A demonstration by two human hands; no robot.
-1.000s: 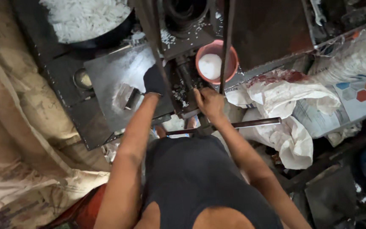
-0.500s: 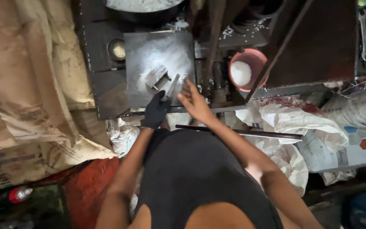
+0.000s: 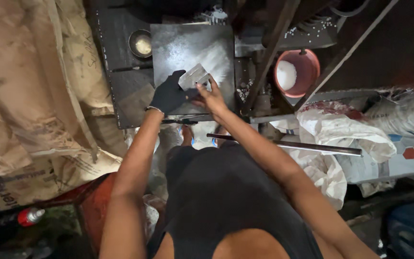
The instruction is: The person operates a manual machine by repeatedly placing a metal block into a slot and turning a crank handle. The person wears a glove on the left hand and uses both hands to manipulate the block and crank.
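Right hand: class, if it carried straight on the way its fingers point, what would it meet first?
Probably the small metal piece that the right hand already touches, opposite the gloved left hand; beyond it lies the powder-dusted dark plate.

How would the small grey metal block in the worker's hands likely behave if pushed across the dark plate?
The metal block looks flat-faced, so it would probably slide, not roll. It seems solid, likely heavy and stiff. White powder on the dark plate may make it slippery; the gloved left hand and bare right hand both steady it.
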